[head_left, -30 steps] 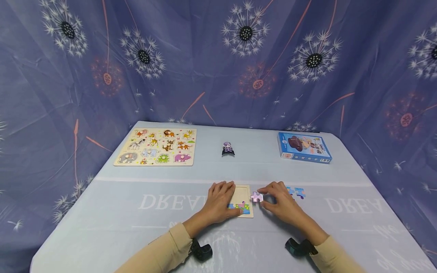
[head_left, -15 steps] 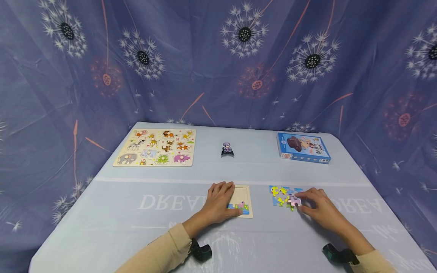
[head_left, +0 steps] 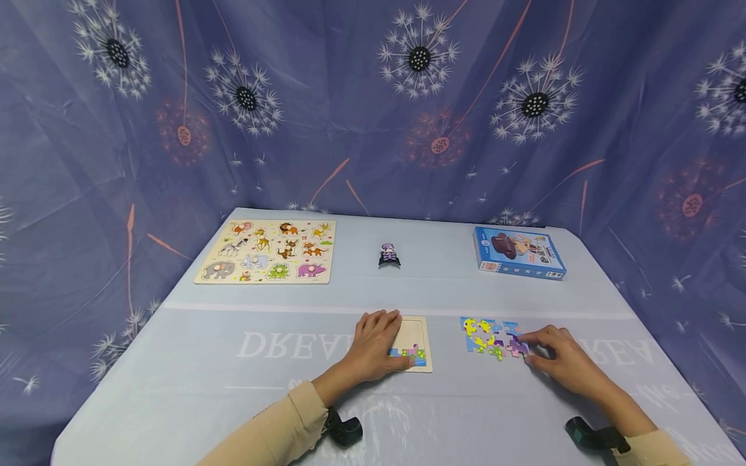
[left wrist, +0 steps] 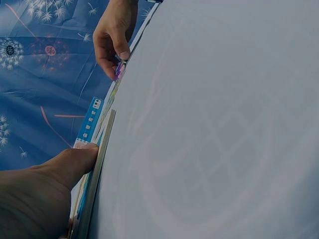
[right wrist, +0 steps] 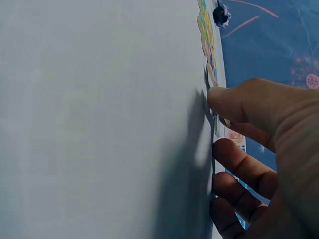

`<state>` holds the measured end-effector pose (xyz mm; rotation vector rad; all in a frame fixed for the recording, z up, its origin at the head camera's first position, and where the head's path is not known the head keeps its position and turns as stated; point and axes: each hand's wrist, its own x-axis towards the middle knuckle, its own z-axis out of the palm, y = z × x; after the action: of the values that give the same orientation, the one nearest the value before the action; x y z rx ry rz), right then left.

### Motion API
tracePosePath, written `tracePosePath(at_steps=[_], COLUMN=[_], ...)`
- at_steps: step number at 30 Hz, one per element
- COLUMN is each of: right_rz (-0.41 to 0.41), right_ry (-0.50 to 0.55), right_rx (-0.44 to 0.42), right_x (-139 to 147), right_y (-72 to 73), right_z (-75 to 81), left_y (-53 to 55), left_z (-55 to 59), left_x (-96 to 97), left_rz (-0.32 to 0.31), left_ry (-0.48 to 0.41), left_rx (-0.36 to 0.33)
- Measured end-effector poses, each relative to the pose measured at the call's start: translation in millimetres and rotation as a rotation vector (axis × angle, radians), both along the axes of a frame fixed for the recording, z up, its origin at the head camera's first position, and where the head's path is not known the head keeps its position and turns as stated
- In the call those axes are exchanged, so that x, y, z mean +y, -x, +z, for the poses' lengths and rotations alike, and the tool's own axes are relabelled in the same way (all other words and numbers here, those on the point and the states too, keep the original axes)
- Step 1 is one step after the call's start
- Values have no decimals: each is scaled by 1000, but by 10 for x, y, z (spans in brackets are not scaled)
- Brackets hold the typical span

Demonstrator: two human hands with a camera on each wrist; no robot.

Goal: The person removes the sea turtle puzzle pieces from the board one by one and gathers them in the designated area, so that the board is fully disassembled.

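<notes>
My left hand (head_left: 375, 346) rests across the left side of a small wooden puzzle tray (head_left: 429, 343), its thumb (left wrist: 82, 157) on the near side. Blue, green and pink jigsaw pieces (head_left: 418, 358) fill part of the tray's near end; my hand hides its left part. To the right, my right hand (head_left: 562, 359) pinches a purple jigsaw piece (head_left: 517, 347) between thumb and forefinger, at the right edge of a loose group of jigsaw pieces (head_left: 479, 335) in yellow, blue and green. The other right fingers (right wrist: 239, 162) curl loosely near the tabletop.
An animal peg puzzle board (head_left: 268, 252) lies at the back left of the table (head_left: 280, 414). Toward the back middle stands a small purple and black figure (head_left: 388, 254). A blue box (head_left: 520, 252) lies at the back right. Behind hangs a dandelion-print curtain (head_left: 350, 97).
Holding a purple puzzle piece, my right hand has moved right, from beside the tray to the right edge of the loose pieces, uncovering them. My left hand has stayed on the tray.
</notes>
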<state>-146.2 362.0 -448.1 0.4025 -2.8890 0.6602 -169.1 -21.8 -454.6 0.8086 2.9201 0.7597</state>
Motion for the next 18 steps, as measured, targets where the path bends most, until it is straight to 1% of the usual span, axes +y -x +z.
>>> tracePosePath(at_steps=[8, 11, 18], right_rz=[-9, -8, -14], right_ry=[0, -4, -7], right_rx=[-53, -49, -43], right_x=[-6, -7, -42], right_y=[9, 4, 8], right_z=[-4, -3, 25], left_y=[-5, -3, 7], left_z=[-8, -11, 20], left_x=[-7, -9, -12], left_rz=[-3, -4, -1], left_ry=[12, 19, 15], left_rx=[18, 24, -11])
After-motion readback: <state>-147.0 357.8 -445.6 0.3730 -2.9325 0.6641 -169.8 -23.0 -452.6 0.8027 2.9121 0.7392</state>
